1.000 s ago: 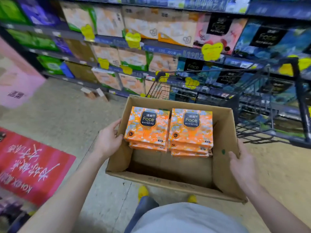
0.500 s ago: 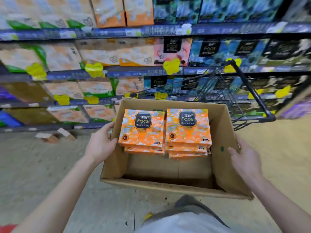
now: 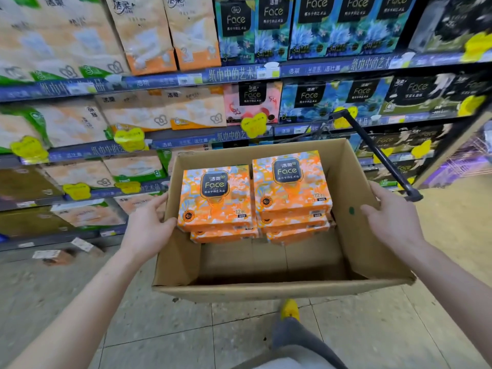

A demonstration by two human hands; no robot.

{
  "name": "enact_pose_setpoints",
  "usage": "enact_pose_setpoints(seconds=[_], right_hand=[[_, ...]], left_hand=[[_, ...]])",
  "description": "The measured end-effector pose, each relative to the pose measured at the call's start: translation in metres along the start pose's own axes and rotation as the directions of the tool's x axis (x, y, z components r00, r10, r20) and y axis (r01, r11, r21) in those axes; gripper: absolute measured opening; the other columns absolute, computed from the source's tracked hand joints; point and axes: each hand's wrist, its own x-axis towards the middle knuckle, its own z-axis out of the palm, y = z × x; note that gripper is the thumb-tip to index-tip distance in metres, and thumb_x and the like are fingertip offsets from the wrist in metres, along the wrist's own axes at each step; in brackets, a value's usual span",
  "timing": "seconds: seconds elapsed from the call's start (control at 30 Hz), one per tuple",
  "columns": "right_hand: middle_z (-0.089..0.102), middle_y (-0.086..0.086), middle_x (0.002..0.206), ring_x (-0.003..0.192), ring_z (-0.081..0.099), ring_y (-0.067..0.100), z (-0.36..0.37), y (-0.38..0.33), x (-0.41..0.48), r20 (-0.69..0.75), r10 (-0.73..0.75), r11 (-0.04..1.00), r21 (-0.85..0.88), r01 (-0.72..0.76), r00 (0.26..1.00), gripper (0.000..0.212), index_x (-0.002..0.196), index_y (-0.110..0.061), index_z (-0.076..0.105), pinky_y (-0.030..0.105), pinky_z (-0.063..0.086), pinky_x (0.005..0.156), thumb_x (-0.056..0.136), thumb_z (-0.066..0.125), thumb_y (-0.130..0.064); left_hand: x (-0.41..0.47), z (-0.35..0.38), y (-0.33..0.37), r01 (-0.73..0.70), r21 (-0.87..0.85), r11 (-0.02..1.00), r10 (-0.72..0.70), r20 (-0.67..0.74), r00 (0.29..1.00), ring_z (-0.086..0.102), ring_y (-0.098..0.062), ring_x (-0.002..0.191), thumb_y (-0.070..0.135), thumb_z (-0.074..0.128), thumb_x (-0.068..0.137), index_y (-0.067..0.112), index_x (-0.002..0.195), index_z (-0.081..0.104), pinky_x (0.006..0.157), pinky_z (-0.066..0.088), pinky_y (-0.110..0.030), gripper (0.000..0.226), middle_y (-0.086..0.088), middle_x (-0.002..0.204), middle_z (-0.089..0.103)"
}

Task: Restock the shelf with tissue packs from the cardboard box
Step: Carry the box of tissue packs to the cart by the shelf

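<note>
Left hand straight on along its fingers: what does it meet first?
The left hand meets the left wall of the cardboard box first, seemingly touching it; just inside sits the left orange tissue pack.

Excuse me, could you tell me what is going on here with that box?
A person holds an open cardboard box in front of the tissue shelves, the left hand gripping its left wall and the right hand its right wall. Two stacks of orange tissue packs sit against the far wall, and the near half of the box is bare. Neither hand holds a pack.
</note>
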Motion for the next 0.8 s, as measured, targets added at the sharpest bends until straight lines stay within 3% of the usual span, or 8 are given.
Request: enact_pose_setpoints(seconds=[0.2,0.33,0.47,0.6,0.73,0.8], right_hand=[[0.066,0.009,0.136,0.12,0.062,0.035,0.001,-0.018,0.053,-0.001,-0.058,0.998,0.023,0.058,0.998,0.055,0.151,-0.025,0.05,0.041,0.052,0.097,0.098,0.061,-0.013],[0.065,0.009,0.139,0.118,0.063,0.033,0.009,-0.023,0.105,0.02,-0.085,0.996,0.023,0.084,0.996,0.058,0.154,-0.024,0.046,0.037,0.051,0.094,0.099,0.061,-0.015],[0.069,0.011,0.131,0.087,0.063,0.026,0.019,-0.022,0.161,0.036,-0.115,0.993,0.026,0.114,0.993,0.056,0.153,-0.025,0.047,0.028,0.044,0.072,0.1,0.06,-0.015],[0.074,0.012,0.115,0.064,0.056,0.01,0.034,-0.024,0.216,0.064,-0.124,0.991,0.054,0.121,0.99,0.057,0.155,-0.025,0.044,0.027,0.042,0.056,0.101,0.059,-0.015],[0.073,0.015,0.118,0.059,0.05,0.009,0.057,-0.021,0.26,0.089,-0.102,0.991,0.095,0.093,0.991,0.058,0.157,-0.024,0.042,0.031,0.046,0.065,0.102,0.06,-0.016],[0.073,0.017,0.117,0.058,0.051,0.011,0.068,-0.019,0.278,0.107,-0.101,0.992,0.092,0.092,0.989,0.059,0.158,-0.023,0.04,0.032,0.045,0.062,0.102,0.06,-0.016]], left_hand=[[0.038,0.003,0.017,0.05,-0.022,0.998,-0.05,-0.009,0.999,0.071,-0.023,0.083,0.01,0.071,0.085,0.022,0.15,0.051,0.077,0.058,-0.041,0.069,-0.006,0.077,0.076],[0.069,0.013,0.037,0.1,-0.056,0.993,-0.101,-0.01,0.995,0.067,-0.008,0.075,0.01,0.069,0.088,0.021,0.156,0.041,0.063,0.053,-0.031,0.074,0.0,0.074,0.076],[0.102,0.029,0.053,0.145,-0.036,0.989,-0.145,-0.013,0.989,0.07,-0.019,0.076,0.012,0.068,0.089,0.02,0.158,0.037,0.067,0.057,-0.038,0.076,-0.012,0.08,0.077],[0.142,0.052,0.068,0.181,-0.038,0.983,-0.181,-0.011,0.983,0.071,-0.014,0.072,0.01,0.068,0.09,0.017,0.153,0.044,0.067,0.06,-0.037,0.068,0.001,0.071,0.074],[0.175,0.078,0.074,0.205,-0.016,0.979,-0.205,-0.032,0.978,0.069,-0.012,0.069,0.01,0.068,0.089,0.018,0.152,0.046,0.069,0.059,-0.039,0.068,-0.002,0.074,0.076],[0.188,0.089,0.076,0.203,0.012,0.979,-0.202,-0.044,0.978,0.07,-0.015,0.078,0.009,0.069,0.088,0.017,0.151,0.048,0.071,0.056,-0.035,0.067,0.001,0.079,0.077]])
